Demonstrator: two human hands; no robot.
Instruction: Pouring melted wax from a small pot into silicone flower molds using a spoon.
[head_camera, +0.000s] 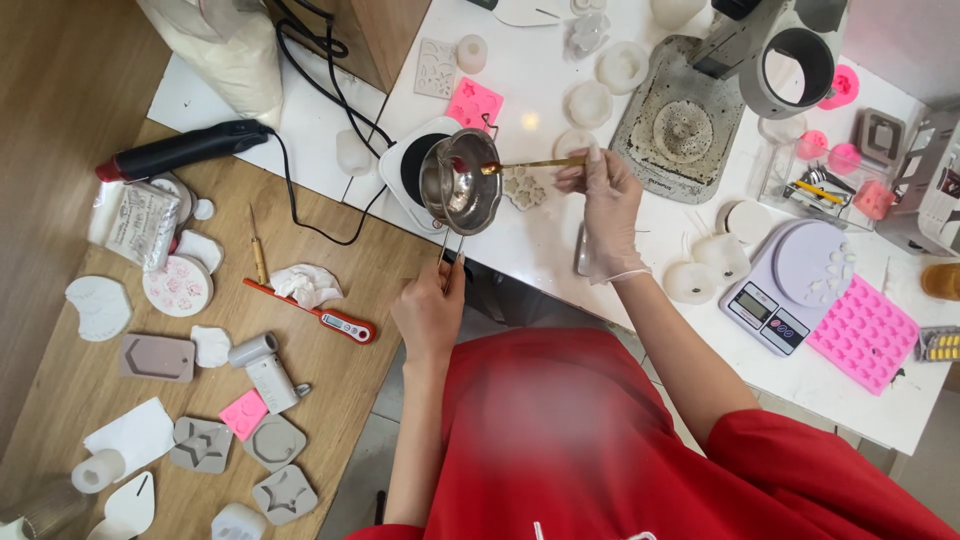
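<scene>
- Left hand (430, 312) clenched on the handle of the small metal pot (460, 180), held just above it over the white worktop (540, 250).
- Right hand (608, 210), gloved, pinches a gold spoon (530, 164) reaching leftward into the pot.

A light wooden table (360, 270) fills the left of the frame, bearing a red probe thermometer (315, 313), a crumpled white tissue (306, 284), several grey angular silicone moulds (245, 455) at lower left, a small pink square mould (243, 414) and a black heat gun (185, 149) at upper left. A white tabletop (540, 240) runs from upper centre to lower right, carrying a small white electric hotplate (408, 168), a white digital kitchen scale (790, 280), a pink dimpled silicone mould tray (865, 335) and round white wax shapes (605, 85).
</scene>
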